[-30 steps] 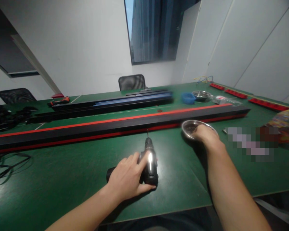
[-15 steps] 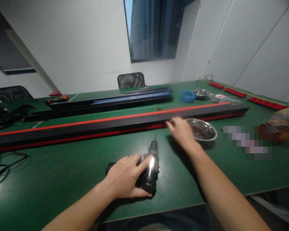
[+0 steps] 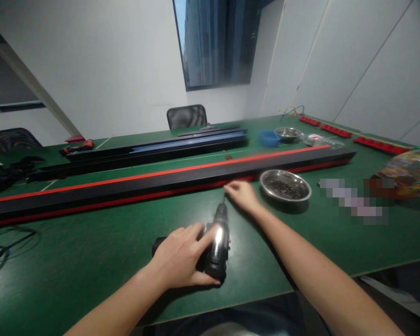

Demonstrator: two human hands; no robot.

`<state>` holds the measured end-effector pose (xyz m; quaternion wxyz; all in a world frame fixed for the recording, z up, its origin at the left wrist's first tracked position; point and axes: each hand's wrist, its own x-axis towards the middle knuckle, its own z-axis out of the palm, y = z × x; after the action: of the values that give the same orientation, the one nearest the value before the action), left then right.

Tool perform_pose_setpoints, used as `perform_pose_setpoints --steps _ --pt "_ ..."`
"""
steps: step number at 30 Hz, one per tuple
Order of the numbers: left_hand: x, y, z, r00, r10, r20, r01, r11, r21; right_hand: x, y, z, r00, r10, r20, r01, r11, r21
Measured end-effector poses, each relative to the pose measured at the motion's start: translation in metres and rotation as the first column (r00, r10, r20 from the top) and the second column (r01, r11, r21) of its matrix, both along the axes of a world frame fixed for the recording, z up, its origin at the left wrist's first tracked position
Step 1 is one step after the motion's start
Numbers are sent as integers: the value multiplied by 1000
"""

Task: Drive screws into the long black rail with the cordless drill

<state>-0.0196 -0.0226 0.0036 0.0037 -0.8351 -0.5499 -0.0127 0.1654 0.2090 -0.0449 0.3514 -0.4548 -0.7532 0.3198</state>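
Note:
My left hand (image 3: pixel 181 258) is wrapped round a black cordless screwdriver (image 3: pixel 216 243) that lies on the green table (image 3: pixel 91 252), its bit pointing away from me. My right hand (image 3: pixel 242 194) reaches to the tip of the bit, fingers pinched together on something too small to make out. Just beyond runs a long black rail with red strips (image 3: pixel 161 179). A shallow steel bowl (image 3: pixel 285 185) with small dark screws stands right of my right hand.
A second long black and blue rail (image 3: pixel 154 150) lies farther back. A blue tub (image 3: pixel 269 138) and another steel bowl (image 3: pixel 289 134) stand at the back right, red strips (image 3: pixel 336 131) along the right edge. Black cables (image 3: pixel 3 240) trail at the left. A chair (image 3: pixel 186 116) stands behind the table.
My right hand left the steel bowl and moved left to the tip of the screwdriver bit. My left hand kept hold of the screwdriver.

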Motion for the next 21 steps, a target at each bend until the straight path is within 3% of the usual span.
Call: perform_pose_setpoints --steps 9,21 --pt "1 1 1 1000 7 -7 -7 1000 3 -1 7 -6 998 53 15 -53 998 -23" --pt "1 0 0 1000 7 -7 -7 1000 5 -2 6 -9 996 29 82 -30 999 13"
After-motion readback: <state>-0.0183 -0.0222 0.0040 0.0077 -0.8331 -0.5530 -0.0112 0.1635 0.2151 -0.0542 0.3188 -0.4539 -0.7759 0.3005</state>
